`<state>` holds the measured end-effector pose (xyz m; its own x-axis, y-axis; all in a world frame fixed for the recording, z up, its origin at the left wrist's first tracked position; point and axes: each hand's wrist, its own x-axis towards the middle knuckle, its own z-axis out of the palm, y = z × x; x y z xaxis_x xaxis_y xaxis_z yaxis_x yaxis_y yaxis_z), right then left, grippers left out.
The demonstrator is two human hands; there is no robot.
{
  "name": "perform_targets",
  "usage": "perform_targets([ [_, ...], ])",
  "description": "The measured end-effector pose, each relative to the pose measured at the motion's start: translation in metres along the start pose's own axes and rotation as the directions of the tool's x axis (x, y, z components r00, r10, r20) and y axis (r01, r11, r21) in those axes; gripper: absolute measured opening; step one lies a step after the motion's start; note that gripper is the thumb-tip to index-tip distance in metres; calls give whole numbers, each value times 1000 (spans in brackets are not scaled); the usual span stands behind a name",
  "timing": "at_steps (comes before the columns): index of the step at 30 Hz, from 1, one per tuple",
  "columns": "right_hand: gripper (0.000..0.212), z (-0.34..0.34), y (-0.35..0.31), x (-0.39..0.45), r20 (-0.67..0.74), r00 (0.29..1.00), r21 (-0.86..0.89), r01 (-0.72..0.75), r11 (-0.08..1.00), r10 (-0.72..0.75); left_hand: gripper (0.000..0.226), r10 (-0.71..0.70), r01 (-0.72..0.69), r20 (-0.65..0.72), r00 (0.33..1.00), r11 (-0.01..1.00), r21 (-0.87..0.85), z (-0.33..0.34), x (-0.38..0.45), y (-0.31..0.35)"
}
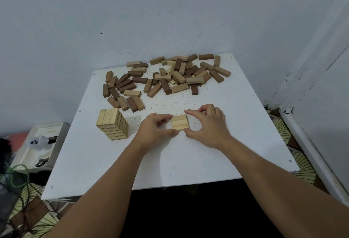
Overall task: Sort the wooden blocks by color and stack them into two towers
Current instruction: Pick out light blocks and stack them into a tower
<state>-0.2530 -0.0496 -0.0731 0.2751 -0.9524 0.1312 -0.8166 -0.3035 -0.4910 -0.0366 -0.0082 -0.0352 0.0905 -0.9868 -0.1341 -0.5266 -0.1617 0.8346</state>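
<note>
Three light wooden blocks (179, 122) lie side by side as one flat layer near the middle of the white table (207, 152). My left hand (154, 130) pinches the layer's left end between thumb and curled fingers. My right hand (206, 124) pinches its right end, forefinger over the far corner and thumb at the near corner. A tower of light blocks (113, 124) with printed numbers stands several layers high at the left. A loose pile of dark and light blocks (164, 79) is spread across the far half of the table.
Grey walls close the table in at the back and right. A white tray with a small white figure (40, 142) sits on the floor at the left, with green cables (17, 173) beside it. Patterned floor shows at the right.
</note>
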Motion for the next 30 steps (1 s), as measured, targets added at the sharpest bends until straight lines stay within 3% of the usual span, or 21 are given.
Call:
perform_targets([
  [20, 65, -4, -5, 1, 31, 999, 10, -10, 1000, 10, 50, 51, -53, 30, 998, 995, 80, 0, 5, 1],
  [30, 52, -19, -4, -4, 52, 996, 202, 59, 978, -71, 39, 133, -143, 123, 983, 987, 78, -11, 1, 12],
])
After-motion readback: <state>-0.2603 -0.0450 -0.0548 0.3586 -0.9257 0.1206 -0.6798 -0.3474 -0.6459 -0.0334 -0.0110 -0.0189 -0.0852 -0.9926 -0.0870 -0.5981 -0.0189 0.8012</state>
